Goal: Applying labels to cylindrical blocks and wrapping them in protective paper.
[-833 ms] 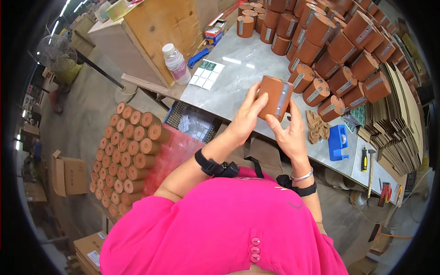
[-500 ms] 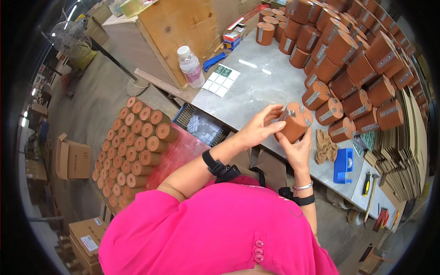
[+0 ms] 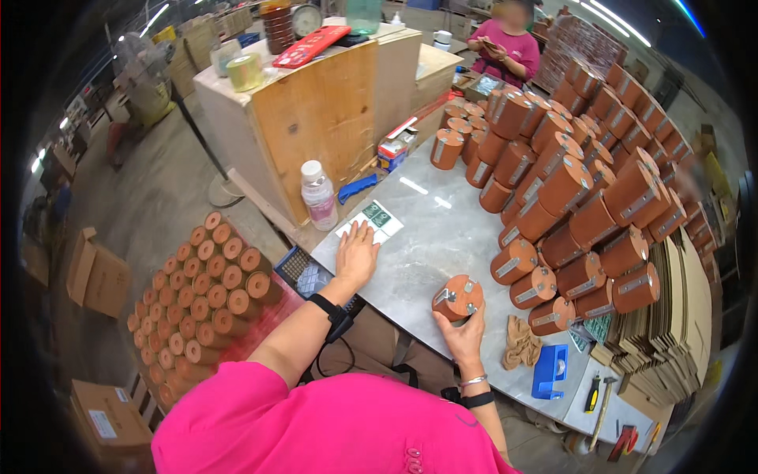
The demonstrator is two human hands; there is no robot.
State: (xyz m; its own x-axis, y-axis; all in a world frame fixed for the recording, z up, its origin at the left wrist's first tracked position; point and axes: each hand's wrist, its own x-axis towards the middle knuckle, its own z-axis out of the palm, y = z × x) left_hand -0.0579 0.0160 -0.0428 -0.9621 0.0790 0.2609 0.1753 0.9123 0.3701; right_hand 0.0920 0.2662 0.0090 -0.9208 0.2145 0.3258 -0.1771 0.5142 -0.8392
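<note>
My right hand (image 3: 466,332) grips a brown cylinder (image 3: 458,297) with metal fittings on its end, held just above the near edge of the grey table (image 3: 426,237). Stretched out to the left, my left hand (image 3: 357,254) lies flat with spread fingers on a sheet of green and white labels (image 3: 373,219) near the table's left edge. A black watch sits on my left wrist, and a bracelet and black band on my right.
A large stack of brown cylinders (image 3: 568,189) fills the table's right and far side. A plastic bottle (image 3: 319,195), a wooden crate (image 3: 316,110), a blue tape dispenser (image 3: 550,371), cardboard sheets (image 3: 671,316) and floor-stacked cylinders (image 3: 205,300) surround me. Another person (image 3: 504,43) stands at the back.
My left hand has let go of the cylinder and reached left onto the label sheet. My right hand alone now holds the cylinder, lowered toward the table edge.
</note>
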